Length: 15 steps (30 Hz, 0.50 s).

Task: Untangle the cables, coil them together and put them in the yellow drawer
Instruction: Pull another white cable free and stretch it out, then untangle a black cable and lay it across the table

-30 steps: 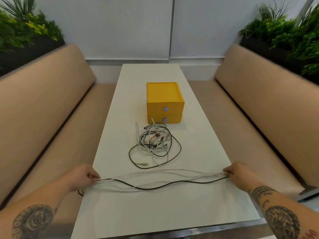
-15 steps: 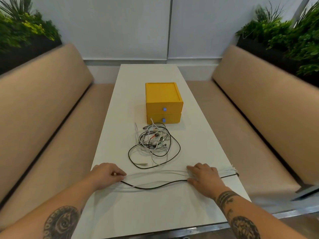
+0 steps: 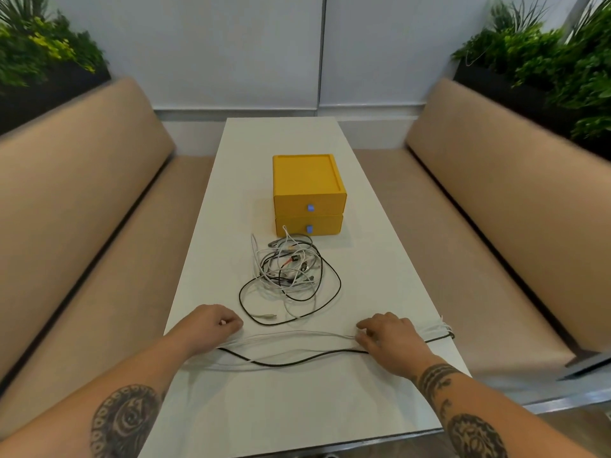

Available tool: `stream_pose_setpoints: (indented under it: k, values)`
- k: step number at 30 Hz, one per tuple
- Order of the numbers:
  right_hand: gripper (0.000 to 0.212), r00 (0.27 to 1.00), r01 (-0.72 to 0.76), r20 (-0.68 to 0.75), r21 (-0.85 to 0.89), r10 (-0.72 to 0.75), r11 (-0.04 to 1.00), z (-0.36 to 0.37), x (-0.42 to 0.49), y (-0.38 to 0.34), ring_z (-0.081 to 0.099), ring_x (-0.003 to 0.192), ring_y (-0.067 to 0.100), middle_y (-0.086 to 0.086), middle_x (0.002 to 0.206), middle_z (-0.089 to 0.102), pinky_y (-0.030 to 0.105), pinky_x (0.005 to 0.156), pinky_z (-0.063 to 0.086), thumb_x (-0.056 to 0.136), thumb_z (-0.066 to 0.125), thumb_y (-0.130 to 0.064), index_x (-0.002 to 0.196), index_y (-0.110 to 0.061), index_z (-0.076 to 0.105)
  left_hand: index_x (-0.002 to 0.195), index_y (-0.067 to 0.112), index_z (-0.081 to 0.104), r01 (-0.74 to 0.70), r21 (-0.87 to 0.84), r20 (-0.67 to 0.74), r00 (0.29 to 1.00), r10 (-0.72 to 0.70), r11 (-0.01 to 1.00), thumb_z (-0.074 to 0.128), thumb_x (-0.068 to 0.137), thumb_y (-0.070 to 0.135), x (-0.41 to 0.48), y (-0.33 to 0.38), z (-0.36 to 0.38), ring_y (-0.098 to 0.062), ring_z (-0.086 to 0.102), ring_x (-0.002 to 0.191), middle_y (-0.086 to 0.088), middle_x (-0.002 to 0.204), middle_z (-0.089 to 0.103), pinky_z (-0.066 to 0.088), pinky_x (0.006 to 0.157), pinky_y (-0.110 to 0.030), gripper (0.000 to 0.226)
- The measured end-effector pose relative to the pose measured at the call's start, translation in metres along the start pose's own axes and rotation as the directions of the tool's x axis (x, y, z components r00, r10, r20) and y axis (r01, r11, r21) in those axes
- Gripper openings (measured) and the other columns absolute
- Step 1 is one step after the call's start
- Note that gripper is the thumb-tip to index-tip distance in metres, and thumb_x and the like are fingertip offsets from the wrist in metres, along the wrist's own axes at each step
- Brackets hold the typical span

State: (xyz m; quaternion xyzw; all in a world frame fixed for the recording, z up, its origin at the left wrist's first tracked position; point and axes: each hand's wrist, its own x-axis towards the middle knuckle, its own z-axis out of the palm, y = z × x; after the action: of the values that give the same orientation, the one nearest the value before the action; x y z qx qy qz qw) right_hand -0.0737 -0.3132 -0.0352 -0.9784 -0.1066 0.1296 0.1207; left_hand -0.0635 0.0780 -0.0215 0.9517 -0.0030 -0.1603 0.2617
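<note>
Stretching across the lower middle of the frame, the straightened cables (image 3: 297, 335) lie flat on the desk (image 3: 281, 418), several white strands plus one black. They are probably laid out this way so the freed ones stay parallel and ready for coiling.

The yellow drawer unit (image 3: 309, 186) sits just above frame centre. Both drawers are closed, blue knobs facing the person, so one has to be opened before anything goes in.

The tangled pile (image 3: 291, 272) sits just below the unit, between it and the hands, with one white strand touching the lower drawer front. It is a knot of white, grey and black cable that looks not yet sorted. A black loop spills toward the lower left and a plug end lies at its near edge.

The left hand (image 3: 211, 325), lower left of centre, is curled round the left end of the straightened cables, likely anchoring them. The right hand (image 3: 390, 338), lower right of centre, has bent fingers pinching the white strands. The strands pass under the palm and hang off the desk's right edge.

The desk is long, narrow, white and matte, running away up the frame. Tan padded benches (image 3: 82, 209) flank it left and right. A pale panelled wall (image 3: 231, 44) fills the top. Green plants (image 3: 43, 51) in dark planters occupy both upper corners.
</note>
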Motion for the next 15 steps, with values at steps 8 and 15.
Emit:
stream_pose_setpoints:
  k: [8, 15]
  values:
    - [0.032, 1.000, 0.006, -0.002, 0.048, -0.006, 0.999, -0.007, 0.040, -0.008, 0.060, 0.103, 0.016, -0.009, 0.116, 0.062, 0.038, 0.096, 0.042, 0.101, 0.039, -0.046, 0.118, -0.034, 0.064, 0.098, 0.036, 0.072, 0.036, -0.014, -0.092, 0.995, -0.037, 0.999, 0.063, 0.093, 0.035, 0.026, 0.029, 0.004, -0.001, 0.059, 0.089, 0.017, 0.101, 0.066, 0.045, 0.079, -0.022, 0.010]
    - [0.042, 0.986, 0.162, 0.019, 0.107, -0.165, 0.981, -0.010, 0.081, -0.018, 0.056, 0.118, 0.020, -0.006, 0.139, 0.046, 0.035, 0.098, 0.045, 0.097, 0.051, -0.033, 0.139, -0.033, 0.052, 0.109, 0.034, 0.068, 0.056, 0.231, -0.020, 0.998, -0.053, 0.971, 0.078, 0.075, 0.043, 0.056, 0.046, 0.017, -0.006, 0.052, 0.089, 0.011, 0.102, 0.052, 0.039, 0.076, -0.019, 0.036]
